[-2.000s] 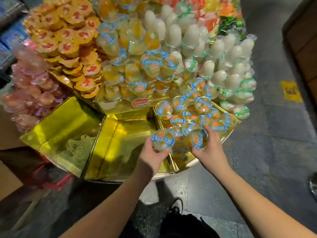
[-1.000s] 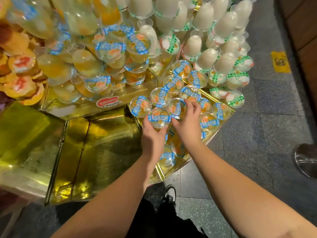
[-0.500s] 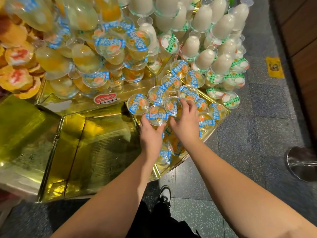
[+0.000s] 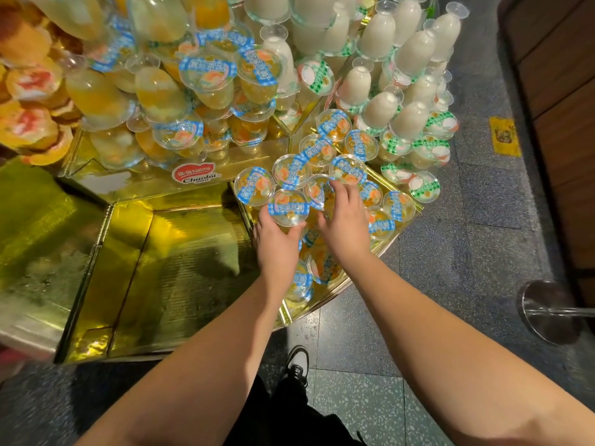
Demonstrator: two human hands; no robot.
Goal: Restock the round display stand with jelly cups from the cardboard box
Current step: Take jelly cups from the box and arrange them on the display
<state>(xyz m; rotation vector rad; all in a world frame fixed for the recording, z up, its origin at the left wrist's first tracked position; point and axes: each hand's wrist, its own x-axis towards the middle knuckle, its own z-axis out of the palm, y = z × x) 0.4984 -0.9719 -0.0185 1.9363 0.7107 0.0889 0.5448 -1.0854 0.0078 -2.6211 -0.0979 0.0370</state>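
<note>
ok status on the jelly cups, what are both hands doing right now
Left hand grips a blue-lidded jelly cup at the gold tray divider. Right hand rests fingers on the neighbouring cup. Nothing blocking; the compartment is crowded with cups.

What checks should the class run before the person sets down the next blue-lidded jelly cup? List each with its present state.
1. Left hand grips blue-lidded jelly cup: ok.
2. Right hand holds a cup securely: cannot tell; its fingers rest among cups.
3. Gold compartment beside the hands has room: ok.
4. Stacked cups above are steady: cannot tell.
5. Cardboard box within reach: cannot tell; not in view.
</note>
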